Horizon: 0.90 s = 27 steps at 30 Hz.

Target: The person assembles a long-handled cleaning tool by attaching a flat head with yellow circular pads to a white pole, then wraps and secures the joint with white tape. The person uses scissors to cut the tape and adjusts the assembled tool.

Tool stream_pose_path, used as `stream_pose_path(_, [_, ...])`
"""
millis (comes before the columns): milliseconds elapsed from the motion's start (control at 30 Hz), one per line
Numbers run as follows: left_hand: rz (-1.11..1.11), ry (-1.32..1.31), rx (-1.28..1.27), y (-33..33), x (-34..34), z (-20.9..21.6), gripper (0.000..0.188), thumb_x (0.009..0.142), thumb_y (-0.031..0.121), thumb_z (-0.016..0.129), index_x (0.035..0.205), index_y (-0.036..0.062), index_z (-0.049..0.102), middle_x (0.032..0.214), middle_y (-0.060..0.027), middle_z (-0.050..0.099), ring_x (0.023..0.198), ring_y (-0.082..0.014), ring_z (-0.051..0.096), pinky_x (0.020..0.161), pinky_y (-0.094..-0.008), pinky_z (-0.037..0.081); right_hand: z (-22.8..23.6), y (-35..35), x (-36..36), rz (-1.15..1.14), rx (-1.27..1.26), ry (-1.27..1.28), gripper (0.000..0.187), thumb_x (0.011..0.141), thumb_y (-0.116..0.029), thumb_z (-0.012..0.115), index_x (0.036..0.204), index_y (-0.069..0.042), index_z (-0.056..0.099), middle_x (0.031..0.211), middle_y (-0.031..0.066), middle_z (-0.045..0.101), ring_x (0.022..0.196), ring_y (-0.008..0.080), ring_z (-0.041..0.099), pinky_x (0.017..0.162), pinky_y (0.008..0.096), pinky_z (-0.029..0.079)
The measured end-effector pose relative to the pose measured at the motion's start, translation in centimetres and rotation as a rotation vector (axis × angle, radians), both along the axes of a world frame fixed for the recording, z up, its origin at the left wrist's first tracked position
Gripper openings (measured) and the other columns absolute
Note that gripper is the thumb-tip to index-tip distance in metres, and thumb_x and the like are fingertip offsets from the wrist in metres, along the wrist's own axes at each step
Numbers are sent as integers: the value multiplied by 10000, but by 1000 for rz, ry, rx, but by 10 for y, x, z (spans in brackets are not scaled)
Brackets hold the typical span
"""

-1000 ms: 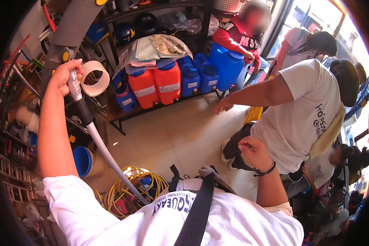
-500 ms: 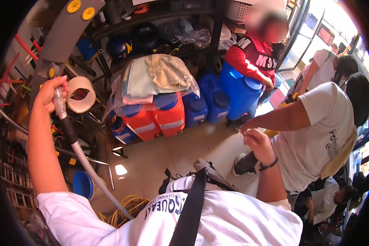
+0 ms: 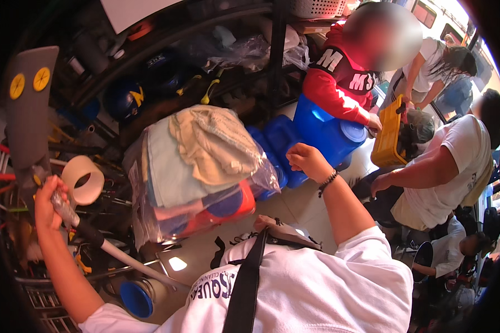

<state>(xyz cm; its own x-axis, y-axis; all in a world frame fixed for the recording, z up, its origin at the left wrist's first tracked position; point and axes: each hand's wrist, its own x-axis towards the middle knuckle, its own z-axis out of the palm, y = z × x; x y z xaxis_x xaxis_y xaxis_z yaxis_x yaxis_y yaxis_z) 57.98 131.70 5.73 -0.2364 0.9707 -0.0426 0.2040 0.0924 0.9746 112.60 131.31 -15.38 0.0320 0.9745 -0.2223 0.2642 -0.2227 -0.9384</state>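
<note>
Landmark: bagged stack of folded cloths point(image 3: 205, 147), beige and pale blue on top; lower layers blurred by clear plastic.
Left hand: my left hand point(image 3: 51, 201), left of the stack, fingers wrapped around the pole's upper part.
Pole: grey tubular pole point(image 3: 136, 260), slanting from left of the stack to its near side; clear wrapping at my grip, then a black sleeve point(image 3: 89, 232); lower end hidden behind my shirt.
Panel: flat grey panel point(image 3: 28, 116) with two large yellow discs, left of the stack; its joint to the pole is hard to make out behind my hand.
Right hand: my right hand point(image 3: 310, 161), raised right of the stack, fingers curled in; cannot tell whether anything is inside.
Ring: cream hollow roll point(image 3: 82, 180), left of the stack, near my left hand.
Red jug: red jug point(image 3: 240, 200), below the stack's near side, mostly covered.
Blue jug: large blue jug point(image 3: 330, 130), right of the stack, partly hidden by a red sleeve point(image 3: 344, 102).
Helmet: dark helmet point(image 3: 119, 100), beyond the stack's left corner, dim in shadow.
</note>
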Motion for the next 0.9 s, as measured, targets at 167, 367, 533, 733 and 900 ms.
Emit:
stream_pose_path(167, [0, -14, 82, 32, 23, -18, 166, 752, 216, 570, 813, 86, 488, 650, -43, 518, 510, -92, 473, 457, -211, 376, -12, 106, 34, -199, -33, 156, 133, 761, -137, 500, 861, -61, 544, 700, 16, 524, 579, 111, 506, 504, 227, 408])
stream_pose_path(367, [97, 52, 122, 39, 80, -32, 158, 744, 141, 553, 843, 70, 453, 662, -59, 500, 532, -114, 468, 483, -229, 383, -12, 300, 96, -279, 79, 391, 215, 737, -148, 519, 943, -87, 513, 733, 13, 527, 569, 127, 498, 459, 260, 407])
stream_pose_path(533, [219, 134, 5, 44, 153, -23, 118, 740, 84, 519, 821, 55, 437, 687, -56, 487, 561, -121, 467, 538, -242, 393, -52, 484, 196, -180, 279, 318, 229, 682, -171, 546, 905, -118, 545, 859, 53, 561, 729, 178, 542, 529, 367, 445])
stream_pose_path(733, [293, 160, -87, 54, 223, -20, 136, 745, 114, 525, 832, 46, 447, 670, -69, 503, 566, -125, 468, 557, -250, 391, -4, 559, 185, -449, 549, 104, 397, 677, -231, 628, 992, -15, 517, 890, 125, 574, 810, 232, 546, 718, 314, 421])
stream_pose_path(900, [348, 119, -138, 64, 246, -25, 157, 744, 139, 536, 841, 46, 454, 654, -69, 496, 565, -133, 468, 558, -256, 386, -25, 566, 187, -352, 556, -279, 346, 777, -369, 456, 805, -48, 581, 783, 157, 581, 782, 298, 553, 686, 371, 416])
